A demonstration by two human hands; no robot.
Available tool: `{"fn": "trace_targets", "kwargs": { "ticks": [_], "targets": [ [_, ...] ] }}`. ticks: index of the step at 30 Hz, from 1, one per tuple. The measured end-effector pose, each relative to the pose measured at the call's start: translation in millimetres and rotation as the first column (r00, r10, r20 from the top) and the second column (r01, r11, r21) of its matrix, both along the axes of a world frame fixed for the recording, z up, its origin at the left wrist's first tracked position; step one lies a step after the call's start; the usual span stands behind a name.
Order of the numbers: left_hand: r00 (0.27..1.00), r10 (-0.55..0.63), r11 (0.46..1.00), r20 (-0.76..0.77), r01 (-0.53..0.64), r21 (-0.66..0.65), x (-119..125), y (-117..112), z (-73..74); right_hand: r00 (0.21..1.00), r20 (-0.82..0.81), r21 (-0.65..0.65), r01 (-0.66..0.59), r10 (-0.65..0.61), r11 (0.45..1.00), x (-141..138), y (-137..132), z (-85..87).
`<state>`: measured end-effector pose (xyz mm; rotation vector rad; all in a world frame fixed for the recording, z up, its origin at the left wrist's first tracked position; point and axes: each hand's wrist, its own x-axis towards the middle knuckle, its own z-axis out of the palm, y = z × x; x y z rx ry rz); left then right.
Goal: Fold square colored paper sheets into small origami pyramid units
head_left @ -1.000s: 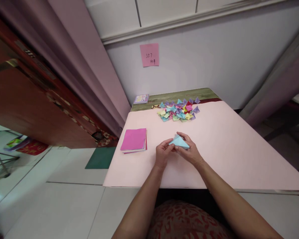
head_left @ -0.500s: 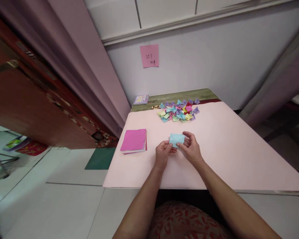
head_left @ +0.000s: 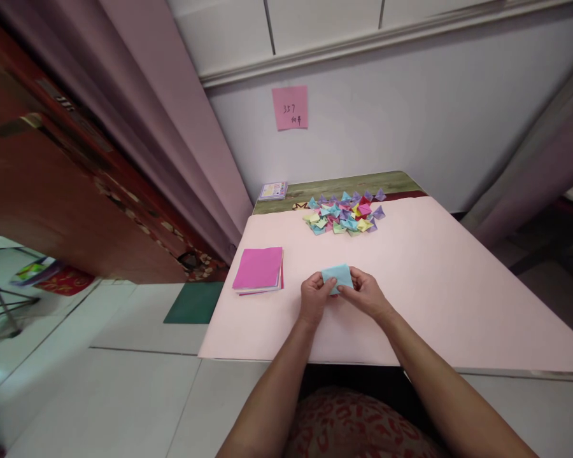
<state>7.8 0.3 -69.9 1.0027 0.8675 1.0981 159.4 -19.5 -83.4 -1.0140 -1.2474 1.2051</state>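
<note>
A light-blue folded piece of origami paper is pinched between both hands above the pink-covered table. My left hand grips its left side, thumb on the near face. On the right side, my right hand holds it with thumb in front and fingers behind. The fingers behind the paper are partly hidden. Beyond the hands lies a pile of small folded paper pieces in purple, blue, yellow, green and red. To the left sits a stack of square paper with a magenta sheet on top.
A small stack of printed packets rests at the table's far left corner. A pink note is stuck on the wall behind. Left of the table are a red-brown door, a curtain and a green mat.
The blue paper has tilted and come slightly nearer to me. My left thumb now lies across its face, and the right hand's fingers have curled in behind it.
</note>
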Motion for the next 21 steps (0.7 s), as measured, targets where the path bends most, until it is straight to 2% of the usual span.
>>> {"fn": "trace_targets", "kwargs": {
  "ticks": [2, 7, 11, 15, 18, 21],
  "targets": [
    [1.0, 0.003, 1.0, 0.008, -0.003, -0.006, -0.1, 0.4, -1.6, 1.0, 0.007, -0.005, 0.005, -0.005, 1.0, 0.3, -0.6, 1.1],
    [0.999, -0.037, 0.999, 0.001, 0.037, -0.007, 1.0, 0.8, -4.2, 0.99, 0.007, -0.014, 0.144, -0.144, 0.989, 0.3, -1.5, 2.1],
    [0.998, -0.049, 0.999, -0.025, 0.049, -0.01, 1.7, -0.6, -2.6, 0.987, 0.021, -0.008, 0.162, -0.162, 0.987, -0.7, -1.2, 0.2],
    [1.0, 0.009, 1.0, -0.003, -0.01, -0.027, 1.7, -0.6, 0.0, 0.964, 0.029, 0.09, 0.261, -0.264, 0.961, -0.5, 0.5, -2.3],
    [0.998, 0.065, 0.997, 0.01, -0.065, -0.037, 2.0, 0.0, 0.6, 0.932, 0.113, 0.208, 0.317, -0.345, 0.925, 0.2, 0.1, 0.2],
    [0.998, 0.061, 0.998, -0.01, -0.061, -0.009, 2.3, 0.0, -0.7, 0.889, 0.216, 0.311, 0.33, -0.405, 0.891, 0.3, -2.5, 5.7]
  ]
}}
